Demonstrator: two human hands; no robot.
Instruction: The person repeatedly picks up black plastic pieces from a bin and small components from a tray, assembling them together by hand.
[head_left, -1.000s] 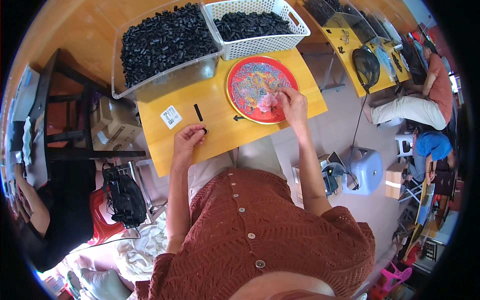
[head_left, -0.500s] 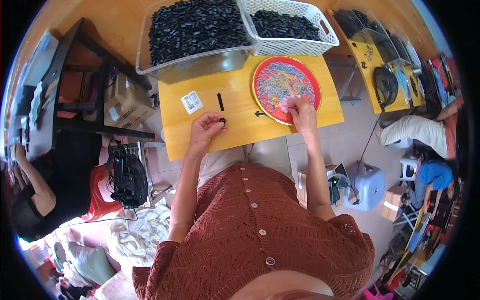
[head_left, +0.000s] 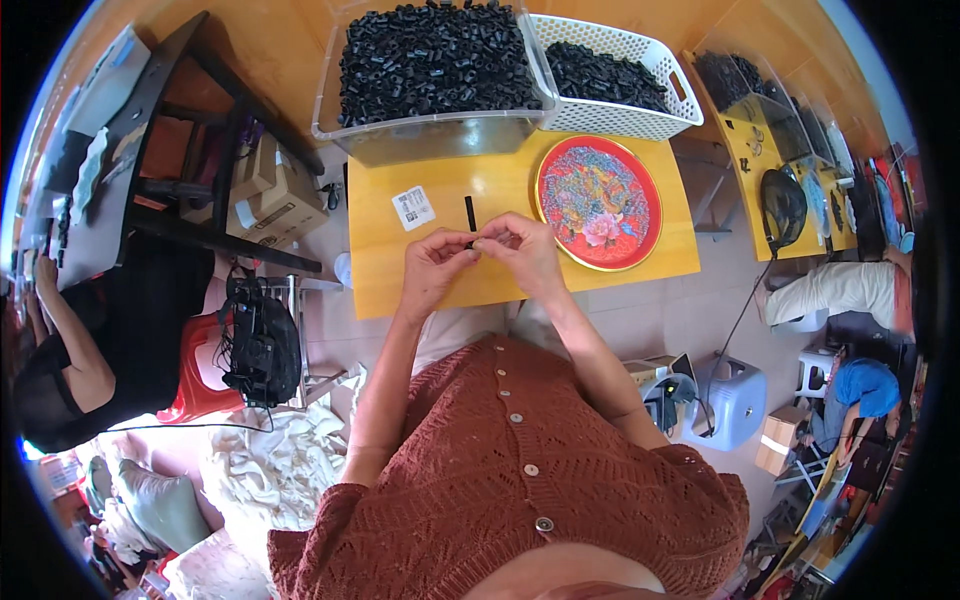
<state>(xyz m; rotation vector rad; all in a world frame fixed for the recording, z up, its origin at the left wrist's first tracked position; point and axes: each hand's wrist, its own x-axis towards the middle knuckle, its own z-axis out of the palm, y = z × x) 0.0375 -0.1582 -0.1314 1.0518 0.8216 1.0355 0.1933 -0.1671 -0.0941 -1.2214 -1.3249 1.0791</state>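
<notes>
Over the front of the yellow table, both my hands meet fingertip to fingertip. In a pinch, my left hand holds a small black plastic piece, mostly covered by the fingers. My right hand is closed in a pinch against that same piece; anything tiny between its fingertips is hidden. Just beyond the fingers lies a thin black bar. To the right of my hands rests a round red tray with a gold rim and a flower pattern, strewn with many small silvery bits.
At the table's back stand a clear bin and a white perforated basket, both heaped with black pieces. A white label lies left of the bar. Another person sits at the left; others are at the far right. A blue-grey stool stands right.
My right hand has left the tray and moved left to meet my left hand at the black piece. The view has shifted slightly, and the dark object by the tray is now out of sight.
</notes>
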